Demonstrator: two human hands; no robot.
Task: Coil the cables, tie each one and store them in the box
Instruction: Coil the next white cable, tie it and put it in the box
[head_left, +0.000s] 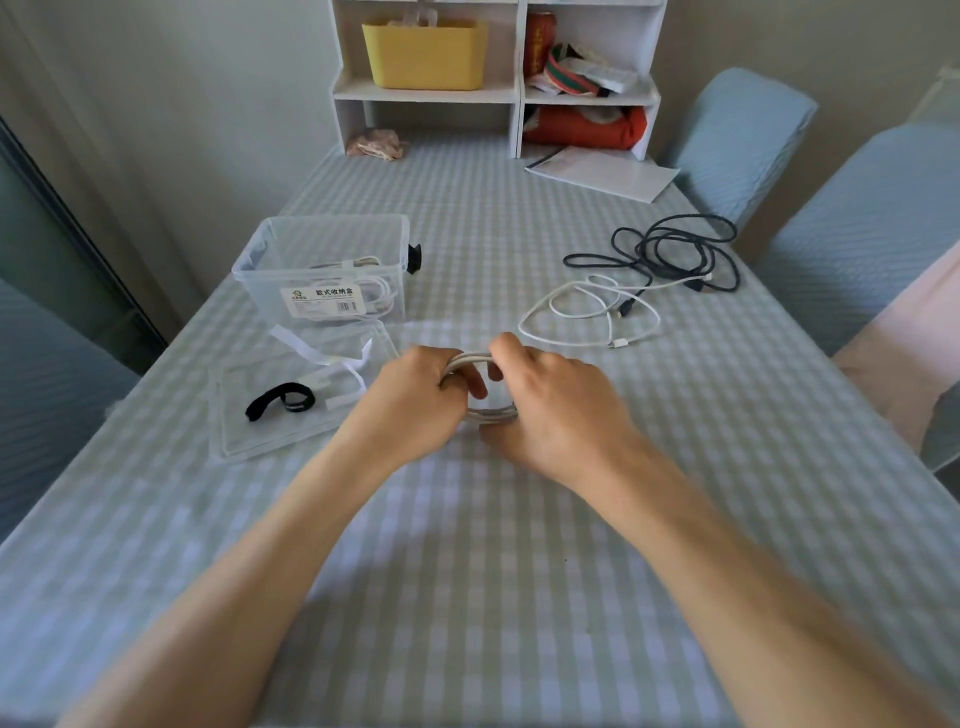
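- Holding a white coil (488, 413) between both hands, just above the checked cloth (467, 571).
- My left hand (415, 400) has its fingers curled round the coil's left side, the strands passing under my knuckles.
- My right hand (545, 400) pinches the top of the coil with curled fingertips, my thumb low beneath it (the far side of the loop is hidden behind my fingers).
- Left of my grip lies the clear lid (249, 415), with a black strap (280, 401) and white ties (332, 364) on it.
- Beyond the lid, up and left of my hands, stands the clear box (270, 244); tied white cable (374, 291) already sits inside.
- Up and right of my grip, a loose white cable (587, 317) sprawls on the cloth.
- Farther off behind it, a dark cable (675, 249) lies tangled, its end crossing the white one.
- At the far end stands a white shelf (519, 93) holding a yellow bin (426, 54).
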